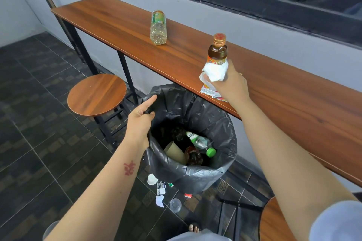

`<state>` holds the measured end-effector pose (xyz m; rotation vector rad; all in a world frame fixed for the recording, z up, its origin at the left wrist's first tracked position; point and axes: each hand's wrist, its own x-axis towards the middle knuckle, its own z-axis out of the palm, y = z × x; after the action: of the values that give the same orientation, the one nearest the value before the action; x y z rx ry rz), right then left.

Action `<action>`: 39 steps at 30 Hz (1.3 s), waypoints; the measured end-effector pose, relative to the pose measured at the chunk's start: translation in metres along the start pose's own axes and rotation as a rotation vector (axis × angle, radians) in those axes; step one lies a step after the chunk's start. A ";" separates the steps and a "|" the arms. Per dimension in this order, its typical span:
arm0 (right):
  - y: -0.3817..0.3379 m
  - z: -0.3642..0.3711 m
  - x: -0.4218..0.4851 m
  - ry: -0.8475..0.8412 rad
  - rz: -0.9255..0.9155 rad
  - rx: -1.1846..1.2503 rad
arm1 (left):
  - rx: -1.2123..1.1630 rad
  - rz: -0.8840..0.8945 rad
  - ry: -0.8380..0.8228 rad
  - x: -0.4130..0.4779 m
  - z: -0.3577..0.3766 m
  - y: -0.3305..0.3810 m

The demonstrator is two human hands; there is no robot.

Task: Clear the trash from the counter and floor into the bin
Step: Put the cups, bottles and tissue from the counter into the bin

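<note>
The bin [225, 168], lined with a black bag, stands on the floor under the wooden counter [121, 23]. My left hand [140, 121] grips the bag's rim on the left side. Over the counter's front edge, my right hand [230, 84] holds a small brown glass bottle [217, 51] with a gold cap together with a crumpled white tissue [215, 71]. A colourful wrapper [208, 92] lies under that hand at the counter edge. A clear plastic bottle [158, 27] lies on its side farther along the counter. Inside the bin are a green-capped bottle [200, 142] and a paper cup [175, 151].
Small litter lies on the tiled floor in front of the bin: a white cup piece [152, 179], a black-and-white packet [161, 188], paper scraps [159, 200], a clear lid [175, 205], a red scrap [188, 194]. A round stool [97, 95] stands left, another stool [274, 223] right.
</note>
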<state>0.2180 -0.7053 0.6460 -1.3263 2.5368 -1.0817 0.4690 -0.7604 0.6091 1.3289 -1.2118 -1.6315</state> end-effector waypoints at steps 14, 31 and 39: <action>-0.038 0.026 -0.115 -0.088 -0.140 0.017 | 0.000 0.014 -0.055 -0.028 -0.034 0.003; -0.011 0.090 -0.170 -0.529 -0.087 -0.606 | 0.024 0.004 -0.071 -0.049 -0.057 -0.007; 0.000 0.100 -0.166 -0.578 -0.185 -0.498 | 0.014 0.009 -0.033 -0.039 -0.060 -0.010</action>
<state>0.3583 -0.6363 0.5314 -1.6935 2.3201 -0.0205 0.5364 -0.7351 0.6102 1.3080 -1.2490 -1.6472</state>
